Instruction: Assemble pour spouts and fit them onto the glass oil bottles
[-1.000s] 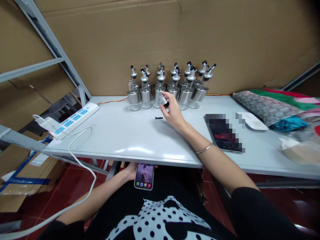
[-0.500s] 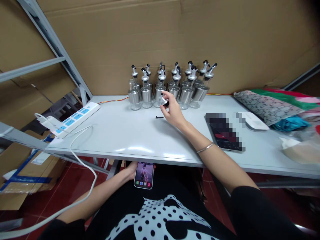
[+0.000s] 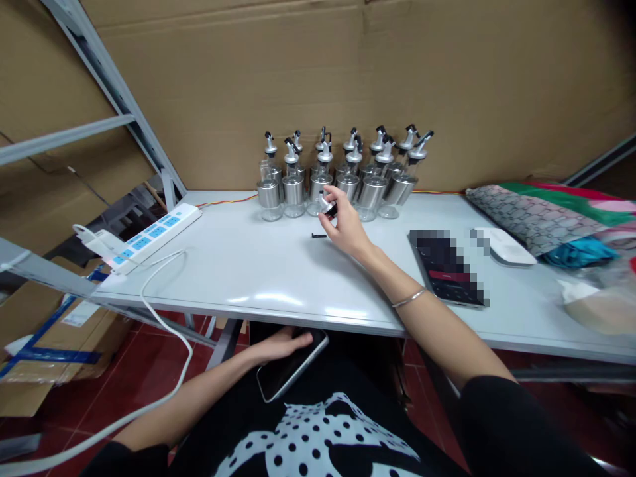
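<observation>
My right hand (image 3: 345,225) reaches over the white table (image 3: 258,271) and pinches a small silver and black pourer cap (image 3: 326,204) just in front of a cluster of several steel and glass oil bottles (image 3: 342,175) at the back. A small black part (image 3: 317,234) lies on the table beside that hand. Below the table edge, my left hand (image 3: 278,346) holds a phone (image 3: 291,366) in my lap, tilted, its screen dark.
A white power strip (image 3: 149,235) with a cable lies at the table's left. To the right are a dark tablet (image 3: 447,268), a white puck-like device (image 3: 504,246) and patterned fabric bags (image 3: 541,212). Cardboard sheets stand behind; a metal rack frame (image 3: 114,99) rises at left.
The phone in my left hand has tilted sideways and its screen has gone dark. My right hand stays by the bottles with the cap.
</observation>
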Demonstrator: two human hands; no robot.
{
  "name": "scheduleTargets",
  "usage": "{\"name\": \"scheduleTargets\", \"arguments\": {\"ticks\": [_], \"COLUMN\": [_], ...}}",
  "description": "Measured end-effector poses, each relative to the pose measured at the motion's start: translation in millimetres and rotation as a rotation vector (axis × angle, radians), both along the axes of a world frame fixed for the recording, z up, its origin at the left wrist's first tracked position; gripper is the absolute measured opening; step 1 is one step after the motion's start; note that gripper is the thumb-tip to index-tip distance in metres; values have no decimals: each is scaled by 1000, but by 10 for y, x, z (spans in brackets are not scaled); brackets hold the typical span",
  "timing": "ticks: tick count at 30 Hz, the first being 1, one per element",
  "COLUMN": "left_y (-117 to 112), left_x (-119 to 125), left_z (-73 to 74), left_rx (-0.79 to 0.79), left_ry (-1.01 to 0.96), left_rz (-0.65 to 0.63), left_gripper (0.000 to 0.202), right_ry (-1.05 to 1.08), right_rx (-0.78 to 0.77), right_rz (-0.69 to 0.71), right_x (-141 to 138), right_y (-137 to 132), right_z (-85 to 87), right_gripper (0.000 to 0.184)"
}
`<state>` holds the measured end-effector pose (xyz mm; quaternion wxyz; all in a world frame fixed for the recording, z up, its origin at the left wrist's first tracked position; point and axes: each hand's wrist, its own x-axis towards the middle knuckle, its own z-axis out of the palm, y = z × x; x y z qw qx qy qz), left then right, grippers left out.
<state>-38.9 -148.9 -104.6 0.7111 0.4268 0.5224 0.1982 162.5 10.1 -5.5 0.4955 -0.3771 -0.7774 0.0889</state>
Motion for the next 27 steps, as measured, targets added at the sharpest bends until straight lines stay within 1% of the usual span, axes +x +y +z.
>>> {"name": "scheduleTargets", "arguments": {"ticks": [2, 3, 4, 6, 7, 9, 10, 12, 13, 15, 17, 19, 21, 22, 24, 26, 27], "left_y": [-57, -92, -130, -210, -245, -298, -311, -309, -291, -219, -102, 45, 203, 282, 439, 594, 671], "left_x": [33, 56, 81, 129, 143, 130, 97, -24, -106, -285, -446, -564, -652, -695, -803, -958, -1052], "left_z": [132, 202, 271, 407, 478, 638, 727, 912, 997, 1130, 1199, 1214, 1194, 1176, 1127, 1063, 1027], "left_rx": [199, 280, 341, 445, 478, 542, 568, 613, 640, 723, 797, 844, 869, 869, 851, 839, 859], "left_ry": [35, 87, 158, 270, 281, 282, 287, 310, 335, 442, 640, 888, 1119, 1203, 1322, 1394, 1418], "left_rz": [-388, -550, -678, -806, -841, -861, -855, -803, -744, -576, -370, -221, -113, -70, 7, 47, 61], "left_gripper": [76, 87, 91, 91, 91, 90, 89, 89, 90, 94, 93, 86, 79, 78, 77, 76, 75], "right_ry": [1, 2, 1, -2, -3, -2, -2, -4, -9, -21, -33, -39, -43, -45, -49, -53, -55], "right_rx": [5, 5, 5, -1, -3, -6, -6, -7, -9, -12, -14, -13, -12, -12, -15, -19, -21], "right_rz": [-5, -6, -5, 7, 14, 21, 20, 16, 14, 11, 4, -3, -4, -3, 0, 1, 1], "right_x": [1, 1, -1, -9, -14, -24, -26, -26, -24, -17, -11, -9, -12, -13, -15, -16, -15], "right_y": [0, -2, -5, -15, -22, -32, -35, -37, -37, -36, -39, -45, -52, -55, -58, -57, -56], "right_z": [-1, -2, -2, -1, 0, -1, -1, -1, 1, 9, 23, 36, 43, 44, 41, 33, 29], "right_gripper": [52, 52, 52, 51, 50, 49, 48, 48, 48, 48, 47, 47, 48, 48, 49, 49, 49]}}
